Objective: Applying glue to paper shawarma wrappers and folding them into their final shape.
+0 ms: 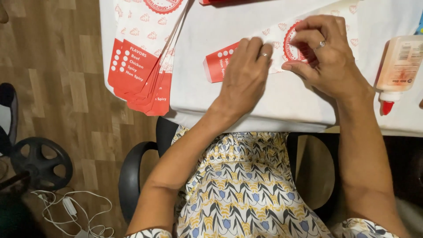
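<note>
Nearest the camera is the lap in a patterned dress of yellow, blue and dark leaf shapes, seated in a black chair, with two bare forearms reaching up onto a white table. The left hand lies palm down, fingers flat and pressed on the red end of a paper bag, holding it against the table without closing around it; a ring shows on one finger. The right hand, also ringed, has its fingers curled and pinching at the bag's white middle part, over a round red seal print. The one bag being worked on is flat and long, white with small red motifs and a solid red band at one end; its long axis runs left to right, slightly rising rightward, red end pointing left. Left of it, a fanned stack of bags of the same kind overhangs the table edge; their number cannot be told. One glue bottle with a red tip lies at the right, apart from the hands. On the wooden floor lie one black wheel and a white cable.
</note>
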